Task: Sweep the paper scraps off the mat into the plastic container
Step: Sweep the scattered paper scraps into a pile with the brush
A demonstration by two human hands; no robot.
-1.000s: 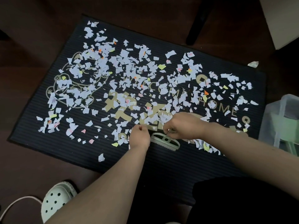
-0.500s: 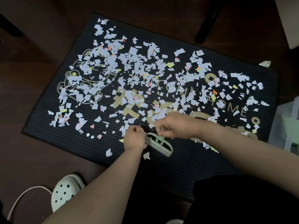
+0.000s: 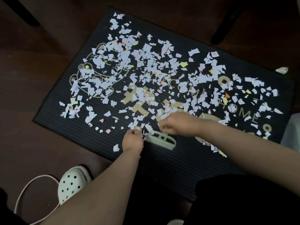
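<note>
A dark ribbed mat [image 3: 162, 163] with gold "WELCOME HOME" lettering lies on the floor under several white and coloured paper scraps [image 3: 146, 62]. A pale green hand brush [image 3: 160, 140] lies on the mat near its front edge. My right hand [image 3: 178, 125] is just behind the brush, fingers curled down and pinching its handle. My left hand [image 3: 132, 141] is a curled fist against the brush's left end, thumb and forefinger together; I see nothing held between them. Only a pale sliver of the plastic container [image 3: 291, 132] shows at the right edge.
One stray scrap [image 3: 282, 69] lies on the dark floor beyond the mat's far right corner. Near the bottom left, a pale green clog [image 3: 73, 184] and a white cable [image 3: 27, 189] sit on the floor. A dark furniture leg [image 3: 225, 21] stands behind the mat.
Both hands and the brush have shifted left and toward the mat's front edge. My view has swung left, so the container has slid almost out of frame.
</note>
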